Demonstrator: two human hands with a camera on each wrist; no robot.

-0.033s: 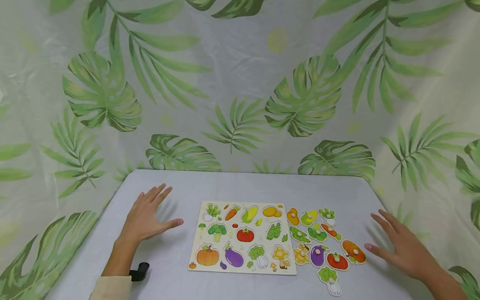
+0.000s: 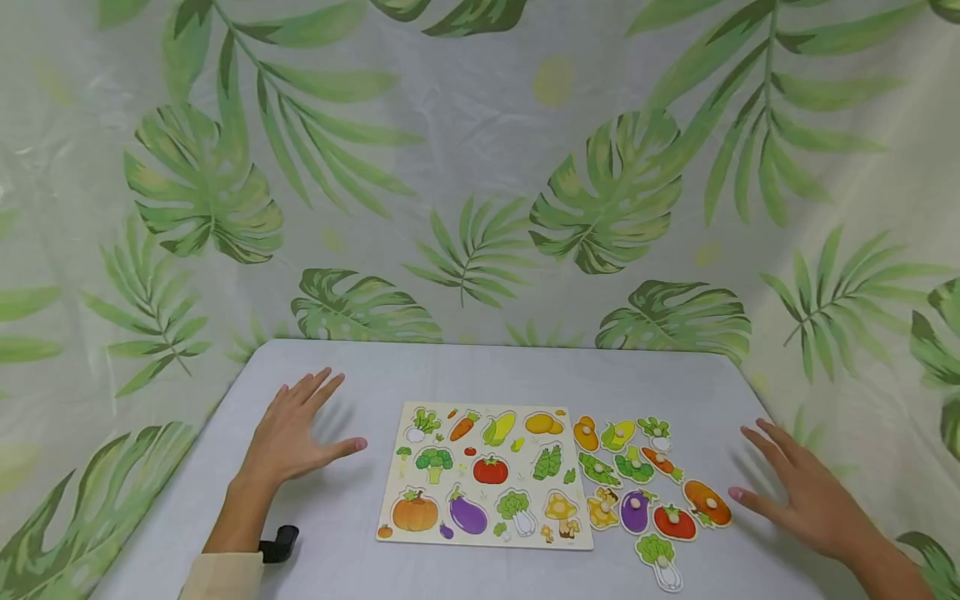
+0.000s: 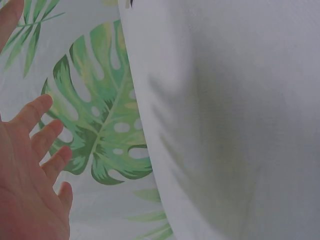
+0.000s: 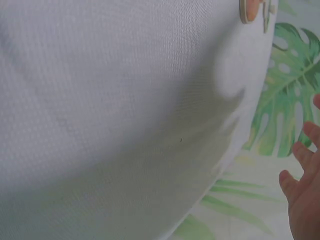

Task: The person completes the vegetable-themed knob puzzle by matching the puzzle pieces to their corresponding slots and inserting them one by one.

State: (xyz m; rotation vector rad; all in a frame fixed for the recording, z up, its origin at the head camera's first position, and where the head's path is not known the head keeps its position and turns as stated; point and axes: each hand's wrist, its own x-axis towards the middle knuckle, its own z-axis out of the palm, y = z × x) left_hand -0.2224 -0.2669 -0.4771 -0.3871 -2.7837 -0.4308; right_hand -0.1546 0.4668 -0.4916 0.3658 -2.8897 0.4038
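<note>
A vegetable puzzle board (image 2: 438, 417) lies flat on the table, its printed shapes including a tomato, a pumpkin and corn. Right of it is a cluster of loose knobbed pieces, among them an eggplant piece (image 2: 634, 511), a tomato piece (image 2: 675, 523), a pumpkin piece (image 2: 707, 503) and a leafy cabbage piece (image 2: 659, 562). My left hand (image 2: 292, 433) is held to the left of the board, fingers spread and holding nothing. On the far right, my right hand (image 2: 810, 496) also has its fingers apart and holds nothing; its thumb points toward the pumpkin piece.
White cloth covers the table (image 2: 337, 508), which meets a leaf-patterned curtain (image 2: 480, 167) at the back and sides. A black band (image 2: 279, 543) sits on the left wrist. One loose piece (image 4: 248, 11) shows at the top edge of the right wrist view.
</note>
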